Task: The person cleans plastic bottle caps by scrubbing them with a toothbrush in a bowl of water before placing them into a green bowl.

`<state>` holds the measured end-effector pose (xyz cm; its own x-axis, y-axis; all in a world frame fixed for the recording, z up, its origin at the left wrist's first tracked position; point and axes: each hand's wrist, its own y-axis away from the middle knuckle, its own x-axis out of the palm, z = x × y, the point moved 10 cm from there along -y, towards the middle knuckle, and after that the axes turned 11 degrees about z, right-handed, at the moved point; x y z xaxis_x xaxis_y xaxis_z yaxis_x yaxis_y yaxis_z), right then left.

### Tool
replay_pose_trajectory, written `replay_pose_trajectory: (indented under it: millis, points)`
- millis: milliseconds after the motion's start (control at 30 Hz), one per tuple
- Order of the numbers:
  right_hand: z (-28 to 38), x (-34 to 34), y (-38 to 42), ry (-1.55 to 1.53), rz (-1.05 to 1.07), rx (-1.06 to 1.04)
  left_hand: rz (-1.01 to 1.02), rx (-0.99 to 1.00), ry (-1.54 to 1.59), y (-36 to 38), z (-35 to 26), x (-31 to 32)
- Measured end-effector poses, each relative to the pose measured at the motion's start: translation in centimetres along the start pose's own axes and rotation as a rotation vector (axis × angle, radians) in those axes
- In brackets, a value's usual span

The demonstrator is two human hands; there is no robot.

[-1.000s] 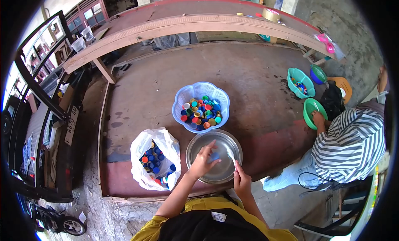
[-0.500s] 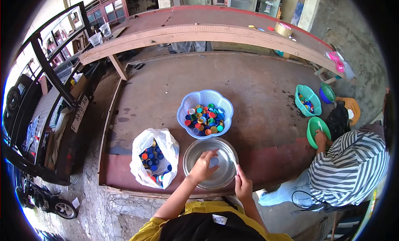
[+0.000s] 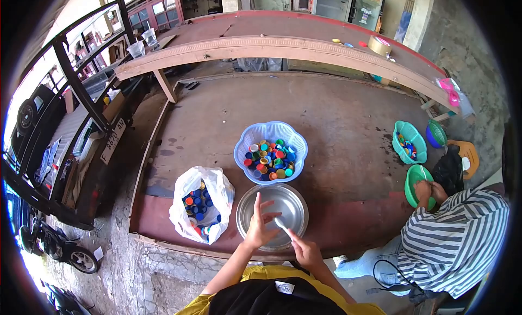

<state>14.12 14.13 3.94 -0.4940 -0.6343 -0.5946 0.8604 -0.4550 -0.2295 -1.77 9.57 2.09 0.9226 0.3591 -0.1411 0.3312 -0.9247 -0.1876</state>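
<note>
My left hand (image 3: 260, 223) is over the left part of a round metal bowl (image 3: 298, 198), its fingers spread and nothing visibly held. In my right hand (image 3: 308, 251), near the bowl's lower right rim, is a thin whitish tool (image 3: 283, 225) that points up and left towards my left hand. Just beyond the bowl stands a blue scalloped basket (image 3: 243, 146) with several coloured bottle caps (image 3: 271, 158). To the left, an open white plastic bag (image 3: 182, 198) holds more caps, many of them dark blue.
At the right, a person in a striped top (image 3: 454, 239) has both hands at a green bowl (image 3: 411, 185). Behind it are a teal basket (image 3: 399, 134) with caps and a black bag (image 3: 448, 168). A raised wooden beam (image 3: 261, 42) crosses the table's far side.
My left hand has opened, with its fingers now upward. The tool in my right hand has swung from the bowl's right rim to over the bowl. The view has shifted slightly.
</note>
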Motion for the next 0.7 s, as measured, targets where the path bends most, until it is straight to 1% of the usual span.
replay_pose_trajectory:
  millis: [33,67,167,200,233,267,300,400,500,533,633,667,700]
  points:
    - [0.1,0.3,0.0,0.015,0.029,-0.021,-0.009,-0.014,-0.003,0.3,0.0,0.1]
    - [-1.7,0.5,0.3,0.094,0.079,0.103,-0.017,-0.030,-0.004,0.7,-0.1,0.3]
    - [-2.9,-0.4,-0.1,0.128,0.027,0.129,-0.034,-0.066,-0.019,1.4,0.5,0.7]
    - [-1.5,-0.8,-0.2,0.103,0.020,0.106,-0.042,-0.090,-0.039,1.5,0.3,0.6]
    - [-0.3,-0.3,-0.1,0.032,0.057,0.037,-0.049,-0.113,-0.057,1.5,0.4,0.8]
    - [-0.3,0.7,0.1,0.088,0.145,0.036,-0.088,-0.049,-0.030,1.6,0.2,0.7]
    - [-0.4,1.7,0.2,0.142,0.228,0.033,-0.078,-0.067,-0.071,1.6,-0.9,0.5]
    - [-2.7,0.1,-0.6,0.111,0.134,0.196,-0.080,-0.071,-0.006,1.7,0.0,0.7]
    - [-1.2,-0.1,-0.3,0.058,0.098,0.072,-0.102,-0.076,0.008,1.9,0.4,0.3]
    - [-0.1,0.1,0.0,0.056,0.091,-0.053,-0.108,-0.077,0.011,2.0,0.4,0.0]
    - [-2.9,0.1,0.2,0.165,0.191,0.235,-0.110,-0.052,0.015,1.6,-0.1,-0.3]
    - [-3.5,-0.6,0.2,0.135,0.081,0.154,-0.117,-0.060,0.011,1.5,0.0,-0.4]
    - [-3.2,-0.7,0.3,0.111,0.085,0.144,-0.122,-0.070,0.003,1.5,0.1,-0.6]
